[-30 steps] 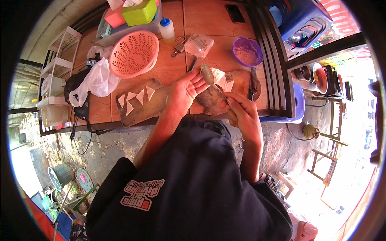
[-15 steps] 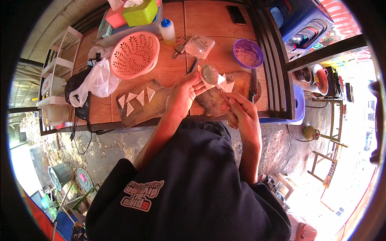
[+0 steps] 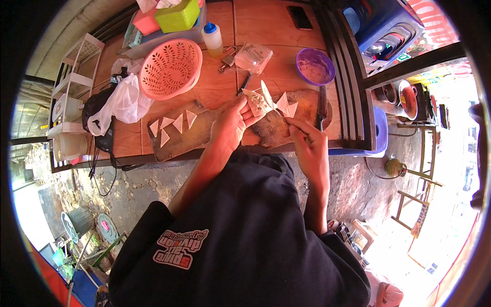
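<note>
Head view: pale triangles (image 3: 178, 124) on left board (image 3: 197, 134). Left hand (image 3: 232, 120) grip pinching open wrapper (image 3: 254, 100) with filling (image 3: 261, 105), above worktop (image 3: 215, 77). Right hand (image 3: 309, 140) grip pinching spoon (image 3: 279, 112) handle; spoon's far end hard to make out. Purple bowl (image 3: 332, 68) beyond. Looks like filling step; next move calls for spoon clear, wrapper level.
</note>
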A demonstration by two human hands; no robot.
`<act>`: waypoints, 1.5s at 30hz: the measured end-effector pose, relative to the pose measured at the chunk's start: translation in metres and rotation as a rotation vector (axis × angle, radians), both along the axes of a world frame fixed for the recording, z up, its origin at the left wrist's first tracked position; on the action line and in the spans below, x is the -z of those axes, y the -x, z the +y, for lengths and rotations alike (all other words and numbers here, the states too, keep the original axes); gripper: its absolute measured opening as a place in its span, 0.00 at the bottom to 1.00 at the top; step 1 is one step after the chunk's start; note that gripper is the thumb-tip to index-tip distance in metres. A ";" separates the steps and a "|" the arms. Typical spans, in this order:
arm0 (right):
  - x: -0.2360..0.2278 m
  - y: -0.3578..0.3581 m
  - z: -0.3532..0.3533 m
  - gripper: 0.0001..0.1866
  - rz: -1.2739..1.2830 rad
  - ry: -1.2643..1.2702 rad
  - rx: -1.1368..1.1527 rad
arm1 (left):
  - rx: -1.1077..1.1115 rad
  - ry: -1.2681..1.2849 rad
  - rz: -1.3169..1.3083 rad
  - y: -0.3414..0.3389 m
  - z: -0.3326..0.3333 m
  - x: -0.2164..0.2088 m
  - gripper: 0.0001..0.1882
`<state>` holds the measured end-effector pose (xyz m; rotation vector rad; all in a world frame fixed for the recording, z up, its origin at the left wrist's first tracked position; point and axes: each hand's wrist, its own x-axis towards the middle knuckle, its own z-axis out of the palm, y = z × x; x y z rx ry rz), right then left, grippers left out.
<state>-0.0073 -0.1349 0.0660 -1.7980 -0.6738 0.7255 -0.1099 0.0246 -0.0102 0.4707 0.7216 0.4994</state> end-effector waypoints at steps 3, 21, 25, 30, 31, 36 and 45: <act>0.005 0.007 0.001 0.13 -0.158 0.057 0.008 | -0.038 0.058 -0.012 0.000 -0.001 0.002 0.17; -0.019 -0.010 -0.027 0.13 -0.103 0.098 -0.073 | -0.062 0.001 -0.091 0.003 0.011 0.003 0.15; -0.016 -0.017 -0.024 0.13 -0.163 0.096 -0.003 | 0.014 0.020 -0.229 0.006 0.016 0.005 0.15; -0.013 -0.020 -0.018 0.13 -0.183 0.096 -0.014 | 0.082 0.024 -0.336 0.008 0.018 0.012 0.17; -0.012 -0.020 -0.017 0.13 -0.212 0.078 -0.016 | 0.085 0.035 -0.368 0.008 0.019 0.012 0.17; -0.014 -0.024 -0.019 0.12 -0.165 0.045 0.031 | 0.104 0.061 -0.495 0.010 0.021 0.011 0.18; -0.015 -0.030 -0.023 0.12 -0.141 0.022 0.093 | 0.101 0.043 -0.523 0.009 0.020 0.004 0.18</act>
